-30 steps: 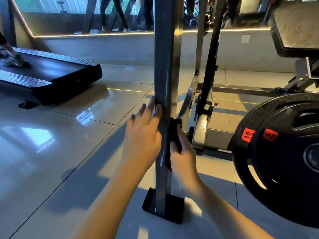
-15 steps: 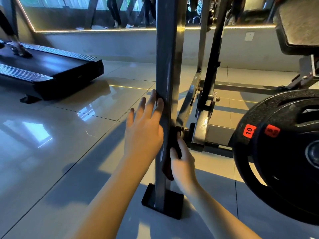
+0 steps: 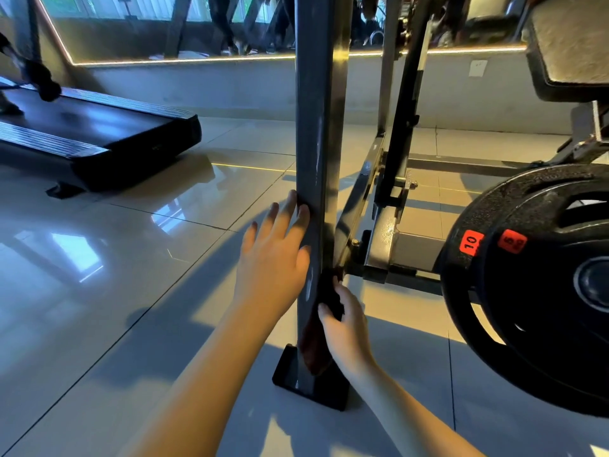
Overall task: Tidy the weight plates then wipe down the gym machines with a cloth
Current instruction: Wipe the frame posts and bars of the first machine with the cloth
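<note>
**Head view, wiping stage.** We see the upright post (image 3: 316, 127) of a gym machine standing on a black foot plate (image 3: 309, 389) on the tiled floor (image 3: 131, 291). The left hand (image 3: 273, 258) lies flat against the post's left face, fingers straight and slightly apart, bracing it and holding nothing. The right hand (image 3: 346, 328) sits low on the post's right side. Its fingers are curled and clamped on the dark cloth (image 3: 329, 293), pressing it to the metal just above the foot plate. The weight plates (image 3: 534, 285), 1 of them with a red label (image 3: 471, 243) reading 10, sit loaded on their sleeve near the right forearm. We therefore judge the tidying done and the wipe-down in hand, at the lower end of this post.

**Hazards, as we judge them:**
1. A bolted bracket (image 3: 352, 244) meets the post just above the right hand, so an upward stroke could snag the cloth or knock the knuckles there.
2. The cloth is bunched, so it may clean only a narrow strip.
3. The post's far face is hidden from us and could be missed.
4. A wide swing of the right elbow could strike the weight plates.

A treadmill (image 3: 99, 133) stands well apart, toward the floor's far left.
</note>
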`<action>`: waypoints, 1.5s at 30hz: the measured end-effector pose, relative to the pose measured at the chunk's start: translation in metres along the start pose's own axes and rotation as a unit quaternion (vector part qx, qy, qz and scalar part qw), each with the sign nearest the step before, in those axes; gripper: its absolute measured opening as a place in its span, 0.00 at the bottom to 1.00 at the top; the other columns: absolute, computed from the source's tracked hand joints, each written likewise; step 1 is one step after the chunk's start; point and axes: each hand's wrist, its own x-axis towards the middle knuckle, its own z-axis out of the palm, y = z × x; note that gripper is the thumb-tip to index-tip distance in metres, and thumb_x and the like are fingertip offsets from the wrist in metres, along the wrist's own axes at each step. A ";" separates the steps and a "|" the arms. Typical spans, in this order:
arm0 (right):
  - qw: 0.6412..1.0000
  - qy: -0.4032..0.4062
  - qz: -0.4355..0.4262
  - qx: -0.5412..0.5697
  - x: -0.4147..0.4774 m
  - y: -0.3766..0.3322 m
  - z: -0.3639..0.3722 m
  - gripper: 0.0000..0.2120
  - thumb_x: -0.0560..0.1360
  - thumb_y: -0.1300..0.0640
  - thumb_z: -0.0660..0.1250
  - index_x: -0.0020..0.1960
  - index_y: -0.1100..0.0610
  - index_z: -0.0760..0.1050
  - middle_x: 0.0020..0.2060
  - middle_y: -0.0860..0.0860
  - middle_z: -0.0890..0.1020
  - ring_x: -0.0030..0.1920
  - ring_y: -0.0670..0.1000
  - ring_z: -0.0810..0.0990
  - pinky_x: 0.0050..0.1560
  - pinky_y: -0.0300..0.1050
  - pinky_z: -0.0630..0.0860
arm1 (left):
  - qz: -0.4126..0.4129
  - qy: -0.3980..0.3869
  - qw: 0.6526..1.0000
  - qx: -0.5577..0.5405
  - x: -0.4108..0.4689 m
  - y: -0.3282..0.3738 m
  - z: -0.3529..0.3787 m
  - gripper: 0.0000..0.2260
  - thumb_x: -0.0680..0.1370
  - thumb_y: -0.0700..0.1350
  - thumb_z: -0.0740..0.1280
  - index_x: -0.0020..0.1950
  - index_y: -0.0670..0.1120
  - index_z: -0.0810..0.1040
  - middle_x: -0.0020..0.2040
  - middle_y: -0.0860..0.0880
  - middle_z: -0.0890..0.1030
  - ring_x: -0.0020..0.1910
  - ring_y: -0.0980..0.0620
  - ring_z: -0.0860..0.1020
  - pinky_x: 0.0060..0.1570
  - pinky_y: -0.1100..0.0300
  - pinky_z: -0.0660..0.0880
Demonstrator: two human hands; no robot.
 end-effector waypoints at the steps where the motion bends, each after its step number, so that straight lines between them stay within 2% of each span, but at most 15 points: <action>1: 1.000 0.003 0.002 -0.011 0.003 -0.001 -0.002 0.22 0.79 0.60 0.65 0.73 0.52 0.68 0.69 0.49 0.70 0.70 0.49 0.68 0.67 0.39 0.65 | 0.002 -0.010 1.000 0.001 -0.001 -0.001 0.000 0.25 0.83 0.48 0.56 0.79 0.50 0.53 0.80 0.50 0.48 0.78 0.46 0.49 0.74 0.47 0.49; 6: 0.992 0.048 -0.107 0.047 0.013 -0.019 -0.002 0.26 0.77 0.61 0.68 0.73 0.49 0.68 0.65 0.46 0.74 0.65 0.44 0.72 0.65 0.42 0.70 | -0.004 -0.038 0.999 -0.033 -0.009 -0.003 0.005 0.27 0.83 0.49 0.54 0.79 0.53 0.47 0.80 0.53 0.44 0.78 0.49 0.46 0.75 0.51 0.45; 12: 1.000 0.001 0.007 0.020 0.013 0.025 0.002 0.21 0.77 0.56 0.67 0.68 0.44 0.70 0.65 0.51 0.75 0.65 0.54 0.74 0.67 0.56 0.71 | -0.002 -0.035 0.998 -0.059 -0.018 -0.003 0.012 0.26 0.83 0.49 0.54 0.79 0.52 0.47 0.74 0.59 0.38 0.78 0.50 0.45 0.74 0.53 0.43; 16: 0.997 0.022 -0.061 0.036 0.032 0.004 -0.006 0.22 0.79 0.64 0.65 0.71 0.53 0.70 0.61 0.50 0.78 0.61 0.49 0.77 0.58 0.36 0.74 | 0.004 -0.029 0.997 -0.068 -0.022 -0.006 0.021 0.26 0.80 0.55 0.47 0.77 0.55 0.43 0.73 0.59 0.37 0.78 0.50 0.46 0.70 0.57 0.38; 20: 0.988 0.033 -0.112 0.103 0.022 0.007 0.007 0.24 0.80 0.63 0.62 0.70 0.42 0.66 0.68 0.48 0.73 0.68 0.47 0.72 0.68 0.45 0.69 | -0.016 -0.029 0.995 -0.096 -0.023 -0.003 0.028 0.29 0.83 0.48 0.56 0.72 0.59 0.36 0.73 0.60 0.34 0.78 0.52 0.44 0.73 0.55 0.41; 23: 0.997 -0.010 -0.011 0.073 0.017 0.041 0.011 0.23 0.81 0.61 0.59 0.70 0.40 0.63 0.70 0.46 0.70 0.72 0.49 0.67 0.73 0.50 0.64 | -0.017 -0.031 0.995 -0.090 -0.023 -0.003 0.028 0.30 0.83 0.48 0.56 0.72 0.59 0.35 0.72 0.60 0.33 0.78 0.51 0.45 0.74 0.53 0.43; 25: 0.996 -0.024 0.040 0.070 0.025 0.045 0.008 0.23 0.81 0.61 0.58 0.73 0.45 0.65 0.69 0.49 0.73 0.68 0.52 0.72 0.70 0.52 0.68 | -0.010 -0.026 0.996 -0.089 -0.024 -0.004 0.028 0.30 0.82 0.48 0.56 0.73 0.58 0.36 0.72 0.60 0.34 0.78 0.51 0.46 0.74 0.54 0.44; 28: 0.988 -0.017 -0.017 0.151 0.030 0.022 0.007 0.24 0.81 0.65 0.57 0.73 0.46 0.67 0.63 0.46 0.78 0.62 0.47 0.77 0.62 0.44 0.73 | -0.013 -0.018 0.994 -0.105 -0.026 -0.004 0.029 0.29 0.83 0.47 0.55 0.72 0.59 0.36 0.73 0.60 0.36 0.78 0.52 0.46 0.71 0.58 0.40; 30: 0.982 -0.005 -0.063 0.177 0.020 0.015 0.011 0.27 0.80 0.66 0.57 0.73 0.43 0.64 0.66 0.40 0.74 0.66 0.42 0.73 0.66 0.39 0.69 | -0.028 -0.027 0.991 -0.125 -0.028 -0.003 0.032 0.29 0.83 0.47 0.55 0.72 0.59 0.36 0.72 0.61 0.37 0.78 0.53 0.47 0.70 0.59 0.40; 31: 0.983 0.000 -0.071 0.168 0.015 0.020 0.015 0.28 0.79 0.64 0.58 0.73 0.40 0.63 0.69 0.40 0.72 0.70 0.42 0.69 0.69 0.42 0.67 | -0.033 -0.033 0.990 -0.131 -0.030 -0.002 0.033 0.29 0.83 0.47 0.55 0.72 0.59 0.36 0.72 0.61 0.38 0.78 0.54 0.47 0.70 0.60 0.40; 34: 0.995 0.002 -0.004 0.101 0.007 0.048 0.019 0.28 0.80 0.64 0.58 0.72 0.38 0.61 0.73 0.47 0.68 0.72 0.50 0.67 0.73 0.51 0.65 | -0.044 -0.047 0.987 -0.149 -0.036 -0.001 0.031 0.28 0.83 0.48 0.54 0.74 0.58 0.37 0.73 0.62 0.39 0.77 0.56 0.47 0.73 0.59 0.43; 36: 0.997 -0.013 0.038 0.072 0.013 0.054 0.015 0.27 0.80 0.65 0.59 0.74 0.45 0.63 0.71 0.50 0.71 0.68 0.51 0.72 0.68 0.48 0.68 | -0.047 -0.060 0.984 -0.162 -0.041 -0.002 0.031 0.26 0.84 0.49 0.54 0.72 0.60 0.37 0.71 0.64 0.39 0.75 0.58 0.48 0.74 0.58 0.47; 38: 0.998 -0.015 0.022 0.062 0.021 0.049 0.012 0.27 0.79 0.64 0.59 0.75 0.47 0.65 0.68 0.51 0.75 0.61 0.51 0.77 0.63 0.49 0.73 | -0.047 -0.069 0.978 -0.192 -0.045 -0.003 0.034 0.26 0.84 0.49 0.54 0.70 0.61 0.38 0.71 0.65 0.41 0.76 0.57 0.50 0.74 0.58 0.49; 41: 0.996 -0.001 -0.053 0.077 0.018 0.036 0.014 0.30 0.75 0.59 0.58 0.74 0.40 0.63 0.69 0.47 0.74 0.67 0.49 0.74 0.68 0.54 0.71 | -0.066 -0.070 0.962 -0.255 -0.049 -0.001 0.042 0.27 0.83 0.48 0.56 0.72 0.63 0.41 0.76 0.64 0.46 0.76 0.55 0.55 0.74 0.56 0.56; 45: 0.998 0.013 -0.044 0.038 0.003 0.050 0.018 0.29 0.79 0.66 0.59 0.75 0.43 0.62 0.73 0.46 0.69 0.72 0.47 0.68 0.72 0.52 0.66 | -0.088 -0.068 0.946 -0.304 -0.052 0.003 0.049 0.28 0.83 0.47 0.57 0.77 0.61 0.45 0.77 0.65 0.47 0.72 0.62 0.57 0.64 0.73 0.54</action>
